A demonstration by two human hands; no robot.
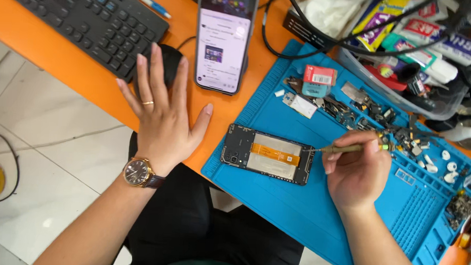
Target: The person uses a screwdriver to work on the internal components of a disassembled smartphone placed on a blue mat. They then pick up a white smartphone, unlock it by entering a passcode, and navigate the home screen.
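Right hand clamped on thin screwdriver, tip at right edge of opened phone lying on blue mat. Left hand spread, empty, w/ fingers apart above orange surface. Better: steady phone w/ left, keep driver vertical.

The mat lies on the desk. On the mat, the opened phone lies near its left edge and small parts lie behind the phone. Left of the mat stands a second phone; further left lie the mouse and the keyboard.
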